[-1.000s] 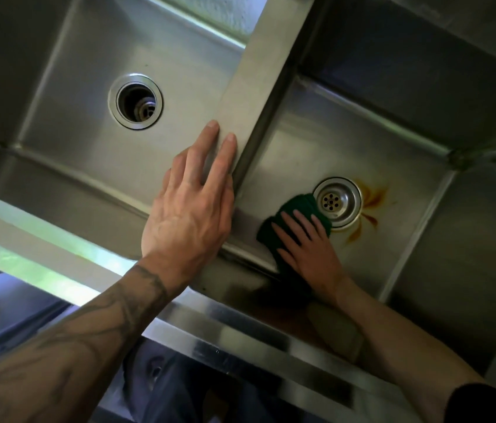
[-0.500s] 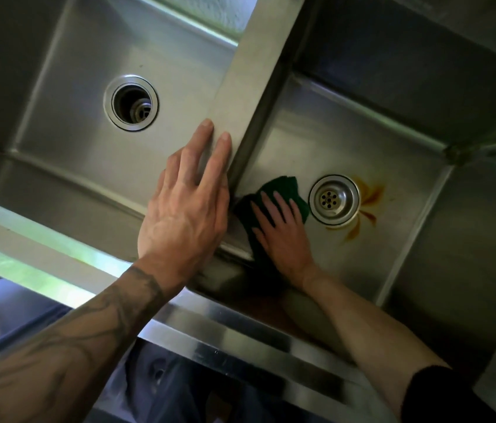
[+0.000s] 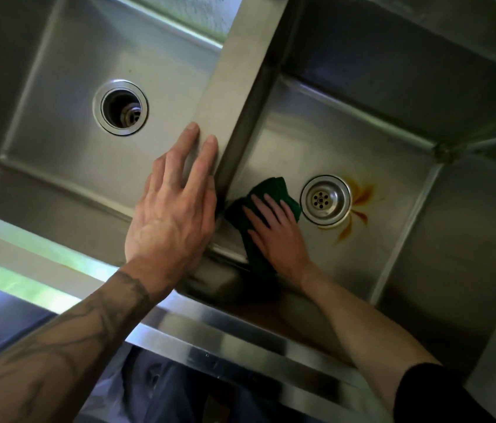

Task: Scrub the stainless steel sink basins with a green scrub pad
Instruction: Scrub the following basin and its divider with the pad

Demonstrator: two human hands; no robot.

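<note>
Head view, looking down into a double stainless sink. I see the right hand (image 3: 277, 236) laid flat on the green scrub pad (image 3: 280, 187), fingers (image 3: 271, 203) straight and slightly spread, pressing it to the floor of the right basin (image 3: 378, 141). The pad lies under the palm and fingers, and its far edge pokes out past the fingertips. Just beyond those fingertips sits the strainer drain (image 3: 326, 199), and on the drain's far side from the fingers is an orange rust stain (image 3: 359, 196). The left hand (image 3: 170, 221) braces on the divider (image 3: 234, 87), fingers straight and close together, holding nothing.

Progress, as I judge it: scrubbing is under way on the right basin's floor next to the divider. The stain looks untouched, so that patch remains to be done. The left basin (image 3: 67, 123), with its open drain (image 3: 120, 108), shows no obvious marks, but glare keeps me from telling whether it has been scrubbed.
</note>
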